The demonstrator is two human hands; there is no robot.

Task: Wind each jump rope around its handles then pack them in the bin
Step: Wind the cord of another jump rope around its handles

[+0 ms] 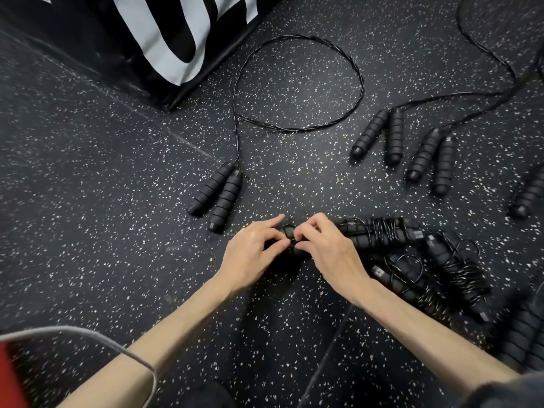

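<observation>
Head view, left hand (251,251) and right hand (322,245) fingertips meeting, apparently pinching cord on wound jump rope (379,232); forearms outstretched

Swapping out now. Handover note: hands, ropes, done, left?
Left hand and right hand: both pinch the cord on the handle pair in work, on the floor.
Done: wound bundles lie right of the hands.
Left: loose rope with its looped cord ahead-left; two unwound handle pairs ahead-right; more handles at the right edge.
Bin: not in view, nothing visibly packed.
</observation>
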